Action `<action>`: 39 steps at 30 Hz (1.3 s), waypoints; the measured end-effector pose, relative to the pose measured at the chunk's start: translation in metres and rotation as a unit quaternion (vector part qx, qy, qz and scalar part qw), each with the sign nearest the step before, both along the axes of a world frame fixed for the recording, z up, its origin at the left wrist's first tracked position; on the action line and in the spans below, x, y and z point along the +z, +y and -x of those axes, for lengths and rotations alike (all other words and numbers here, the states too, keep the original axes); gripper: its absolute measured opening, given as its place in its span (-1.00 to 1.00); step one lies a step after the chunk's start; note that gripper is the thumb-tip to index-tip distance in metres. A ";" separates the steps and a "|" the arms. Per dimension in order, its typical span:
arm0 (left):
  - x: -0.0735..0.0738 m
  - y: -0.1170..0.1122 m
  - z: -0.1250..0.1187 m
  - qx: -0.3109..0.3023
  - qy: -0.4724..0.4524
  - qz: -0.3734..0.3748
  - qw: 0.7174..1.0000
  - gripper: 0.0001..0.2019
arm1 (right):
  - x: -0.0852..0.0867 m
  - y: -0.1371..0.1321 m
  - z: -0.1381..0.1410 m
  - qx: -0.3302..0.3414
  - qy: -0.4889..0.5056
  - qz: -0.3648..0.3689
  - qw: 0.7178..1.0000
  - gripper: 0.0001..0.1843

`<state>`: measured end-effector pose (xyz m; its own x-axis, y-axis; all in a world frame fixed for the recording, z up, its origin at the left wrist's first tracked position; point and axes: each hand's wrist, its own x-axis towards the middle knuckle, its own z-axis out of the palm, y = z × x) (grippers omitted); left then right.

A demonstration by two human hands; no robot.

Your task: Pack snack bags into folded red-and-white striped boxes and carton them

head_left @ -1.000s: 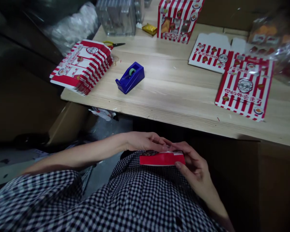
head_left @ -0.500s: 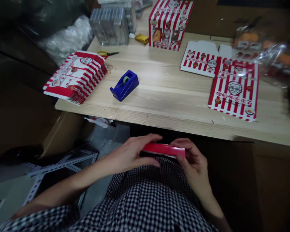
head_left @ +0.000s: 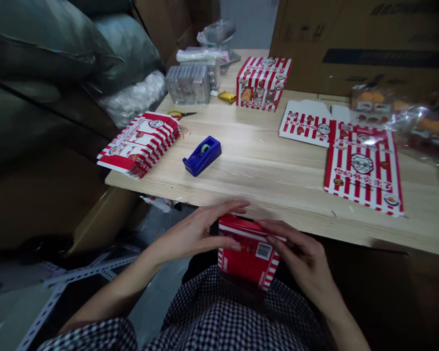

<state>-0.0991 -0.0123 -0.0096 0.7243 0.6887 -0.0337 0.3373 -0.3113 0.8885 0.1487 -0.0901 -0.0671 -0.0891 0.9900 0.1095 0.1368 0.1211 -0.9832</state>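
Note:
My left hand (head_left: pixel 195 232) and my right hand (head_left: pixel 296 249) hold a red-and-white striped cardboard box (head_left: pixel 249 252) from either side, just below the table's front edge. The box has a small white barcode label on its face and is tilted, its lower end resting near my checked shirt (head_left: pixel 227 317). On the light wood table (head_left: pixel 278 187) lie a stack of flat striped boxes (head_left: pixel 139 144), a blue tape dispenser (head_left: pixel 202 156) and unfolded striped box blanks (head_left: pixel 362 178). None of these touch my hands.
An assembled striped box (head_left: pixel 263 84) stands at the table's back, beside clear plastic containers (head_left: pixel 188 84) and yellow-handled scissors (head_left: pixel 179 114). Clear bags of printed goods (head_left: pixel 395 114) lie at the right. Cardboard cartons (head_left: pixel 362 44) and dark bags (head_left: pixel 58 53) border the table.
The box has swung from lying flat and sideways to a tilted, more upright position, showing its wider face. My view has lifted, so more of the table and the back cartons appear.

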 end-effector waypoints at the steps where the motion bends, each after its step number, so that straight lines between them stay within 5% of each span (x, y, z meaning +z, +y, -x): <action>1: -0.009 0.002 0.000 0.008 -0.027 0.020 0.999 -0.39 | -0.008 0.005 -0.001 -0.016 0.016 0.022 0.999 -0.73; 5: -0.037 0.015 -0.007 0.080 -0.132 0.110 0.982 -0.66 | -0.017 0.029 -0.012 -0.053 0.066 0.070 0.994 -0.77; 10: -0.037 0.028 -0.021 0.105 -0.201 0.140 0.964 -0.60 | 0.003 0.045 -0.026 -0.066 0.062 0.047 0.995 -0.74; 19: -0.080 0.000 -0.007 0.056 -0.116 0.088 0.988 -0.74 | -0.038 -0.003 -0.014 -0.003 0.000 0.044 0.999 -0.71; 24: -0.080 -0.012 -0.013 0.111 -0.105 0.048 0.987 -0.80 | -0.036 -0.007 -0.014 -0.013 0.023 0.082 0.996 -0.72; 27: -0.074 0.013 -0.005 0.224 -0.099 -0.065 0.967 -0.77 | -0.034 -0.001 -0.024 -0.076 0.053 0.097 0.991 -0.72; 31: -0.051 0.084 0.031 0.449 -0.024 -0.233 0.862 -0.65 | -0.030 0.008 -0.039 -0.128 0.085 0.087 0.984 -0.68; 35: -0.036 0.142 0.060 0.460 0.063 -0.074 0.883 -0.79 | -0.032 0.007 -0.037 -0.137 0.076 0.077 0.985 -0.71; 39: -0.042 0.163 0.070 0.406 0.055 0.050 0.911 -0.69 | -0.048 0.003 -0.031 -0.144 0.065 0.088 0.983 -0.71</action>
<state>-0.1689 0.1512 -0.0513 -0.0338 0.9854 -0.1672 0.5089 0.1609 0.8457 0.1792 -0.0869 -0.1154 0.2016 0.9767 -0.0741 0.0131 -0.0784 -0.9968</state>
